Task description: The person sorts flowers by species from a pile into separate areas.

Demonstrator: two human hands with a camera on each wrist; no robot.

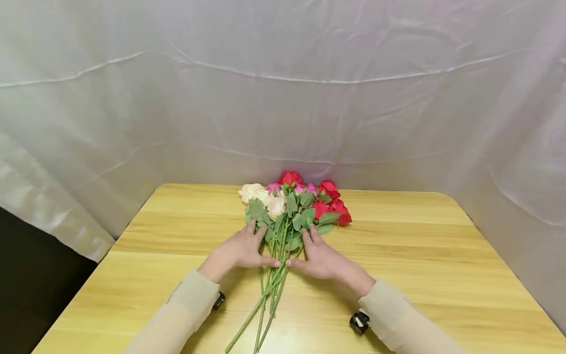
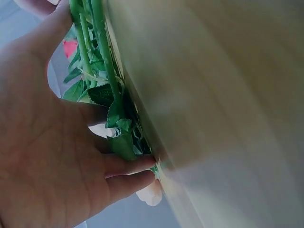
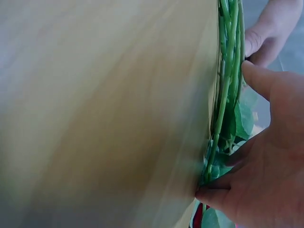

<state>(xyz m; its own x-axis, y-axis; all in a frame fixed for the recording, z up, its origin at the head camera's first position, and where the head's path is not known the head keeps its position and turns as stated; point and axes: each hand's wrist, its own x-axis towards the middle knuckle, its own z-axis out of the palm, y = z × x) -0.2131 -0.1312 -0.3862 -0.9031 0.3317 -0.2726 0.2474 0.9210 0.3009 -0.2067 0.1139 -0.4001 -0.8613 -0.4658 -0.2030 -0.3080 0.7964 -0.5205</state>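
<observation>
The flowers (image 1: 292, 204) lie with blooms (image 1: 276, 207) by the desk's (image 1: 420, 255) far edge, stems (image 1: 264, 297) slanting toward the near one. The left hand (image 1: 240, 250) and right hand (image 1: 325, 258) flank them, each grip wide; uneven pushing could roll crossed stems apart.

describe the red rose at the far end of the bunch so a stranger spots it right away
On the wooden table, find the flower bunch. At its top in the head view, nearest the curtain, sits the red rose. The other red blooms cluster at the bunch's right side; this one stands apart, with pink blooms below it on either side.
</observation>
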